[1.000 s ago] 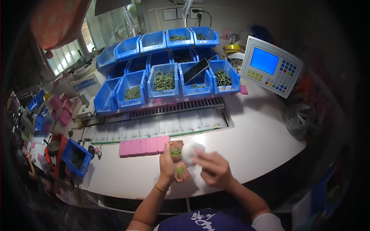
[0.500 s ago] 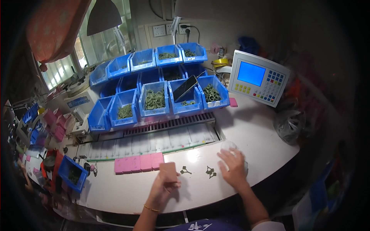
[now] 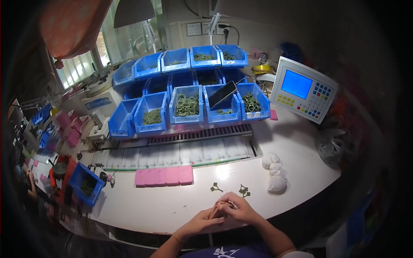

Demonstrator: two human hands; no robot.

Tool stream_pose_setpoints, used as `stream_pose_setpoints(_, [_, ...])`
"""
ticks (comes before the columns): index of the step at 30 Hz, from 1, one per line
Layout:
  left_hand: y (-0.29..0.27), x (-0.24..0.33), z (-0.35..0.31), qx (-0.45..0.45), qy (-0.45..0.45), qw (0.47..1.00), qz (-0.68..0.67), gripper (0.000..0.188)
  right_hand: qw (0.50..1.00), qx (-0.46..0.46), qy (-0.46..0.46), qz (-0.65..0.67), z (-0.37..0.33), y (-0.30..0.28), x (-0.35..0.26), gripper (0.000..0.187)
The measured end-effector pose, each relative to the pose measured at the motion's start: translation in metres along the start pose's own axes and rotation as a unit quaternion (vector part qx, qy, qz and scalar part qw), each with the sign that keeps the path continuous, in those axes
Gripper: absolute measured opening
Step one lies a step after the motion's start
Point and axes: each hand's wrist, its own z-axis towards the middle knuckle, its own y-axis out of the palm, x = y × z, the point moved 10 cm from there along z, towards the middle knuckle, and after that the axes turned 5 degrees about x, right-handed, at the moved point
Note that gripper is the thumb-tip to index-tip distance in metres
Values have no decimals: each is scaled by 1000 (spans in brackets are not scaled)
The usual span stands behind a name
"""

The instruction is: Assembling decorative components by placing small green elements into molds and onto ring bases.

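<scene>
Near the front edge of the table, both hands meet around a flat brown block (image 3: 217,210). My left hand (image 3: 203,222) holds the block from the left and below, thumb along its side. My right hand (image 3: 239,210) is closed over the block's upper right part, fingers bent onto it; whether they pinch anything small there is hidden. Just beyond the hands lie a small green branched piece (image 3: 216,187) and a little cluster of similar green pieces (image 3: 244,190). A row of pink blocks (image 3: 164,176) stands to the left.
A knotted white cloth bundle (image 3: 275,173) lies to the right. Blue bins (image 3: 187,118) with green pieces rise in tiers behind, a phone (image 3: 222,95) leaning in one. A keypad panel with a blue screen (image 3: 304,89) stands at right; another blue bin (image 3: 86,184) tilts at left.
My right hand has left the white bundle and come down and left to the brown block. My left hand has brought the block lower and to the right. The view has shifted slightly.
</scene>
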Motion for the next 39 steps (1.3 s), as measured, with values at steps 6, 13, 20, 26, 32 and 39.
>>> stream_pose_setpoints(6, [5, -14, -5, -38, -43, 977, -208, 49, 992, -20, 49, 114, 2, 11, 16, 32])
stream_pose_setpoints(13, [-95, 52, -5, 240, 67, 968, 29, 45, 962, 186, -125, -157, 0, -16, -12, 30])
stream_pose_setpoints(20, [-273, 124, -1, 655, 34, 598, 461, 58, 931, 182, -217, -230, -13, 0, -18, 16])
stream_pose_setpoints(26, [-309, 111, -8, 681, -39, 485, 547, 56, 946, 187, -162, -211, -13, -11, -5, 15])
stream_pose_setpoints(32, [-311, 108, 7, 568, 64, 509, 644, 38, 953, 164, -142, -211, -5, -5, -3, 14])
stream_pose_setpoints(39, [-316, 123, 3, 529, 24, 619, 580, 28, 957, 153, -128, -211, -10, -4, -2, 18])
